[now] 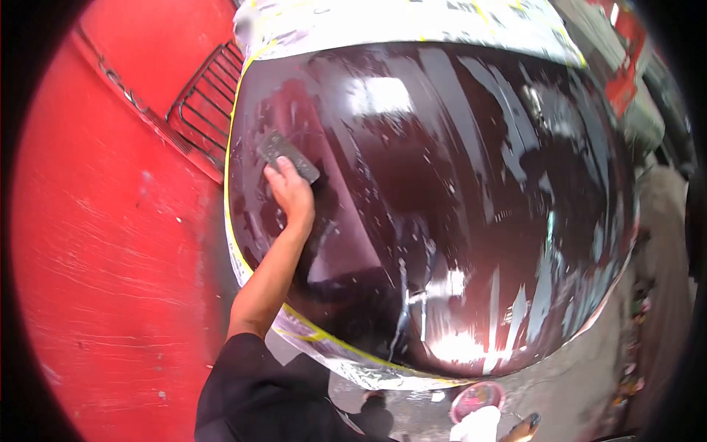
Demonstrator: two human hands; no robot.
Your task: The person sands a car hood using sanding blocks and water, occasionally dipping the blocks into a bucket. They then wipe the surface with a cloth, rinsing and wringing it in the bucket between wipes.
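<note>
Wet dark car panel (456, 206), left hand (291, 195) holding sanding block (287, 155)

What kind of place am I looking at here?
Likely a car body or paint shop: a wet dark panel edged with masking paper, a sanding block under the left hand, red bodywork beside.

A scratched red wall (110, 243) fills the left side. A black metal grille (200, 103) sits at its upper right edge. Far right of the wall, lower, the grey wet floor (567, 383) carries 1 pink basin (477, 398).
</note>
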